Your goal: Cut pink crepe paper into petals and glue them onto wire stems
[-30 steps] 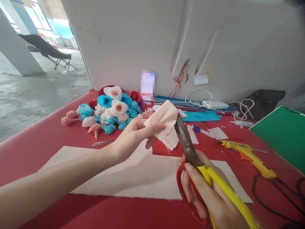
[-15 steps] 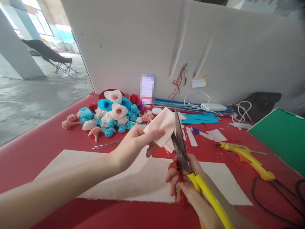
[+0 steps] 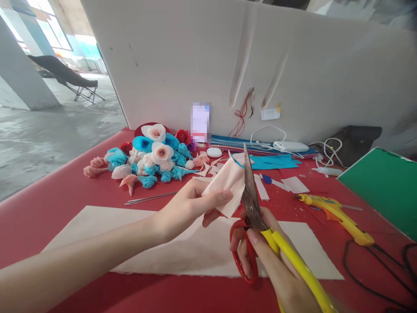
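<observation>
Left hand (image 3: 190, 202) pinching a pale pink piece (image 3: 224, 184), right hand (image 3: 282, 276) gripping scissors (image 3: 251, 202) beside it

From my end, the left hand grasps the piece between thumb and fingers, clear of the surface (image 3: 163, 295), presumably so its right edge stays free for the blades. I have the right hand closed around the handles, blades pointing away from me at that edge; I can't tell whether they bite. Under both hands lies a large pale sheet (image 3: 182, 254). Beyond the left hand sits a heap of flowers (image 3: 162, 152), perhaps set back to leave working room. Right of the right hand lies a yellow glue gun (image 3: 339, 213), likely kept within reach. Farther beyond both hands, the upright screen (image 3: 201, 122) is pixelated, and I can read nothing on the white label (image 3: 270, 114). I make out no brand anywhere.
</observation>
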The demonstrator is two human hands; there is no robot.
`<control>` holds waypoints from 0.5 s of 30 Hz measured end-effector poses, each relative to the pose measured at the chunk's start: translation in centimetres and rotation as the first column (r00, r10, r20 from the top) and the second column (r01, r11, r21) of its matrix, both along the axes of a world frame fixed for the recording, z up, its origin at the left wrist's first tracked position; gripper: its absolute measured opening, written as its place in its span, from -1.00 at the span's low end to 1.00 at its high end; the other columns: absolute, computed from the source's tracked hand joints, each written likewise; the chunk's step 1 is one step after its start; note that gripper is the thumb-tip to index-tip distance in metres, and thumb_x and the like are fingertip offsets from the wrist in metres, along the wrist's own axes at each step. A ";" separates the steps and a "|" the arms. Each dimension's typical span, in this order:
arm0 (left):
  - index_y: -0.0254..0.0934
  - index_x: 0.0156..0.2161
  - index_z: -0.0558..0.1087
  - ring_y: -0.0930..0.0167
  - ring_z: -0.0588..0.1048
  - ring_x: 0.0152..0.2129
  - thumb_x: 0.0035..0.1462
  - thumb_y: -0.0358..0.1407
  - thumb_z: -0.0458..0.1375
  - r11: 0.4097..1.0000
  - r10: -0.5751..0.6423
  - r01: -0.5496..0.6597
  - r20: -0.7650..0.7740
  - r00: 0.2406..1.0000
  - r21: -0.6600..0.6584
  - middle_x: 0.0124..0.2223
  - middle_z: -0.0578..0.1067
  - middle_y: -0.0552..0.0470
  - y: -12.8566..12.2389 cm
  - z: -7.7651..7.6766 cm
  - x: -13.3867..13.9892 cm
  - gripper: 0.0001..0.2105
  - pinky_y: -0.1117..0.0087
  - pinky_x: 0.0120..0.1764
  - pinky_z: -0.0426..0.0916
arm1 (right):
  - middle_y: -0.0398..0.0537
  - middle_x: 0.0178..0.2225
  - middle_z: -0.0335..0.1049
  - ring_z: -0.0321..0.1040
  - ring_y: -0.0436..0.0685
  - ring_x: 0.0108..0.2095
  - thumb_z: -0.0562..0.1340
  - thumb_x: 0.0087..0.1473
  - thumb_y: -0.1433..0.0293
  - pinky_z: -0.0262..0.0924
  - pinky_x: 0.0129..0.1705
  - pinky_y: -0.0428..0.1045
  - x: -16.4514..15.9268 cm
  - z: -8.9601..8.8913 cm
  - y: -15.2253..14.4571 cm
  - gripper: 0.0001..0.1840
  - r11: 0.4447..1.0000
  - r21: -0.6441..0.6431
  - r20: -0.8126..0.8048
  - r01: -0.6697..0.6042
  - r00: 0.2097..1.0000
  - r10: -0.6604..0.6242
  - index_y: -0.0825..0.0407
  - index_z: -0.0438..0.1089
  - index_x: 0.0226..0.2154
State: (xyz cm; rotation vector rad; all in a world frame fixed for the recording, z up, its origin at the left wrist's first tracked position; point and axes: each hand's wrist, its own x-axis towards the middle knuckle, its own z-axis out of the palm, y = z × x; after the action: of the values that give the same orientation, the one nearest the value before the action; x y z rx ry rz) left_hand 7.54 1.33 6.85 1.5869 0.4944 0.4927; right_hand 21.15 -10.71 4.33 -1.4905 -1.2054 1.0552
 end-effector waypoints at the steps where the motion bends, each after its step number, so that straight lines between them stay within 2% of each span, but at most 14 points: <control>1: -0.37 -0.74 0.16 0.65 0.13 -0.72 0.15 -0.20 0.04 1.000 0.002 -0.002 -0.005 1.000 -0.002 -0.72 0.18 0.18 0.0 0.0 0.0 -0.52 0.51 -0.57 0.02 | -0.24 -0.66 0.22 0.19 0.00 -0.67 -0.07 0.18 0.16 0.10 -0.62 -0.08 -0.1 0.2 -0.1 -0.75 1.000 0.004 0.032 0.008 0.999 -0.008 -0.03 0.09 -0.22; 5: -0.37 -0.73 0.17 0.64 0.14 -0.72 0.15 -0.20 0.04 1.000 0.009 -0.009 -0.004 1.000 -0.008 -0.72 0.19 0.18 -0.1 -0.1 0.0 -0.53 0.50 -0.57 0.03 | -0.23 -0.60 0.25 0.16 -0.02 -0.68 -0.04 0.16 0.17 0.04 -0.63 -0.08 -0.2 0.4 -0.2 -0.79 0.999 0.028 0.083 0.042 0.996 -0.045 -0.07 0.11 -0.28; 11: -0.34 -0.72 0.18 0.62 0.14 -0.73 0.15 -0.19 0.03 0.999 0.007 -0.008 -0.010 1.000 -0.037 -0.74 0.18 0.20 -0.4 0.2 0.2 -0.54 0.49 -0.54 0.04 | -0.27 -0.71 0.11 0.16 0.01 -0.68 -0.06 0.16 0.09 -0.06 -0.66 -0.07 -0.2 0.2 -0.3 -0.70 0.998 0.007 0.097 0.066 0.993 -0.066 -0.08 0.09 -0.43; 15: -0.33 -0.73 0.17 0.61 0.14 -0.73 0.16 -0.20 0.03 0.999 0.016 -0.016 -0.003 1.000 -0.035 -0.74 0.18 0.19 -0.4 0.3 0.2 -0.54 0.48 -0.52 0.05 | -0.28 -0.70 0.10 0.12 0.00 -0.72 -0.04 0.16 0.09 -0.08 -0.69 -0.08 -0.1 0.6 -0.1 -0.73 0.998 0.020 0.093 0.057 0.994 -0.059 -0.09 0.07 -0.42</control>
State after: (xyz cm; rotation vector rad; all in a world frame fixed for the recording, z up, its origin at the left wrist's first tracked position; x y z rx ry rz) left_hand 7.78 0.93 7.12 1.5516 0.5151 0.4917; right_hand 21.05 -10.82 4.93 -1.5672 -1.2258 0.9431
